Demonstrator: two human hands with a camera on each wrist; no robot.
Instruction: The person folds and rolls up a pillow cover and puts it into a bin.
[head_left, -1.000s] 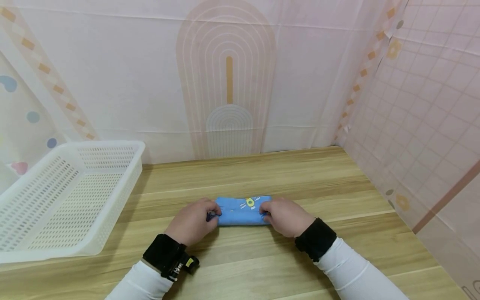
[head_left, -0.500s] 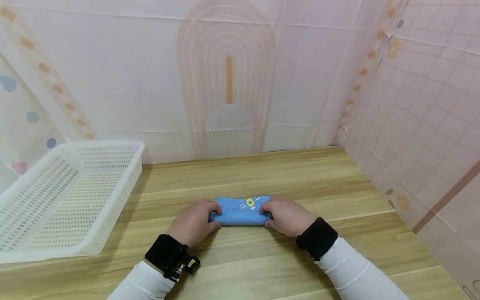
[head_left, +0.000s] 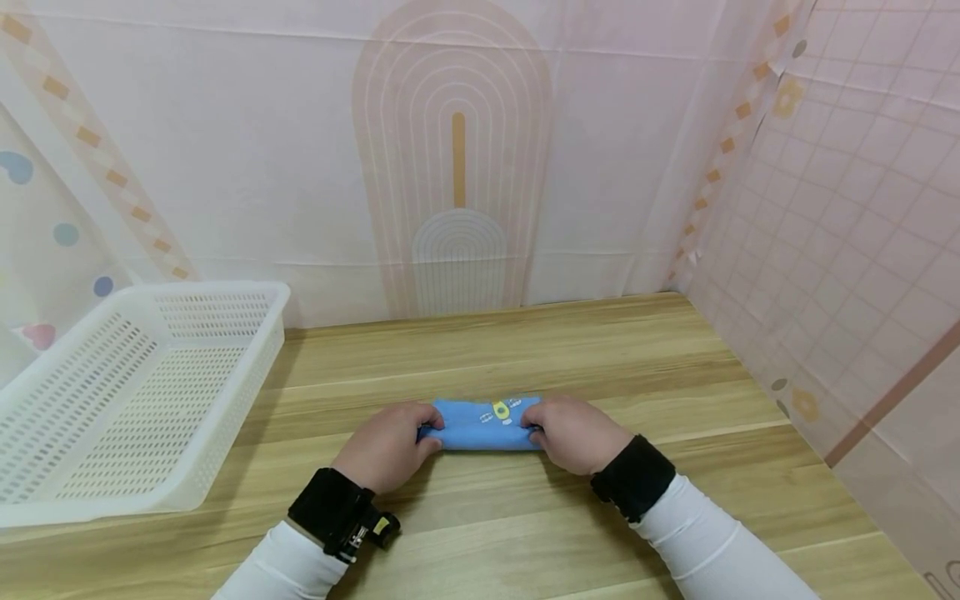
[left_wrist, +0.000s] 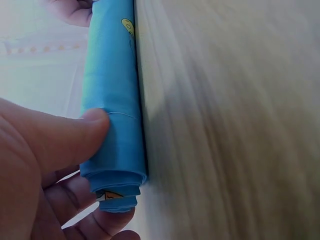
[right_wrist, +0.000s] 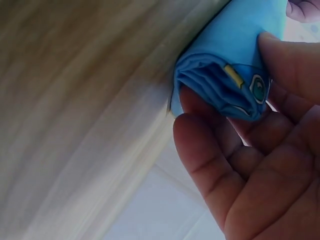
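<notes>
A rolled-up blue cloth (head_left: 480, 435) with a small yellow and white print lies across the wooden table. Its left end is gripped by my left hand (head_left: 384, 447), thumb on the near side and fingers beyond. My right hand (head_left: 579, 433) grips the other end in the same way. In the left wrist view, layered coils show at the end of the cloth (left_wrist: 114, 85), with the thumb pressed to its side. The right wrist view shows loose folds inside the roll (right_wrist: 227, 45), and fingers curled at its opening.
A white perforated plastic basket (head_left: 193, 492) stands on the table (head_left: 480, 533) at the left. Behind the table hangs a pale patterned sheet (head_left: 300, 167), and another covers the right side (head_left: 847, 250). Both wrists wear black straps (head_left: 633, 479).
The cloth's far edge has come slightly nearer as it rolls toward me. My left hand has shifted a little to the right, and the fingers of both hands have re-gripped the ends.
</notes>
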